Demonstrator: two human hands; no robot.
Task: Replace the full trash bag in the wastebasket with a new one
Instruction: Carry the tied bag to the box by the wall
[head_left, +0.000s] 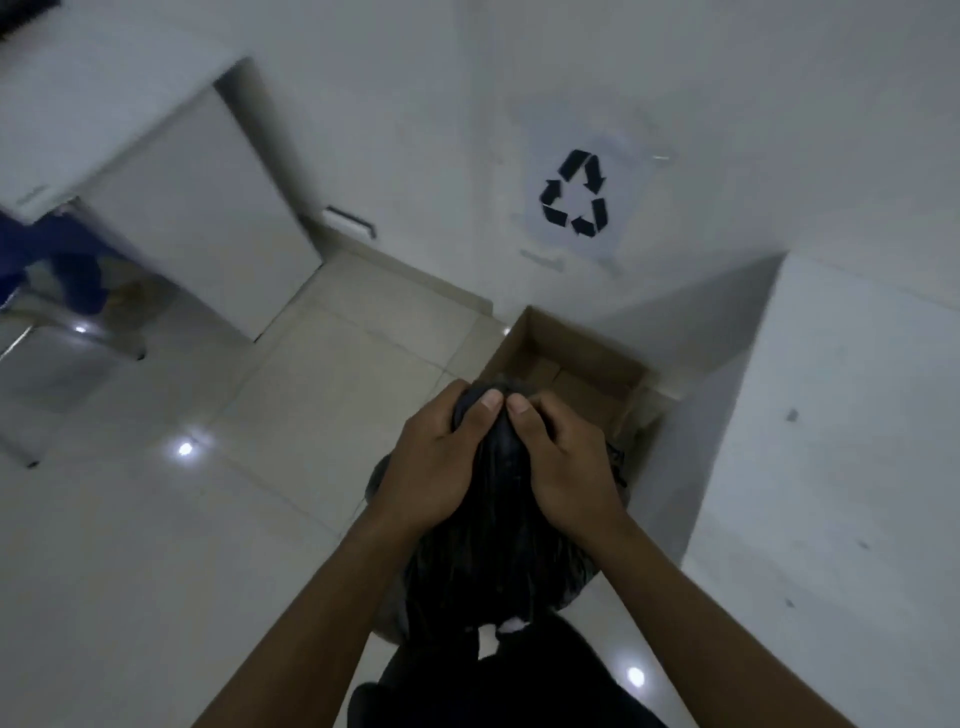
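Observation:
A full black trash bag (493, 561) hangs in the middle of the view, its top gathered into a bunch. My left hand (436, 462) grips the left side of the gathered neck. My right hand (561, 462) grips the right side, and both thumbs press together on top of the bunch. The bag's lower part bulges below my wrists. A grey rim, perhaps the wastebasket (376, 478), peeks out behind the bag at the left; most of it is hidden.
An open cardboard box (566, 343) stands on the tiled floor against the wall, just beyond my hands. A paper recycling sign (574, 195) is stuck to the wall above it. A white cabinet (208, 208) stands at the left, a white block (841, 441) at the right.

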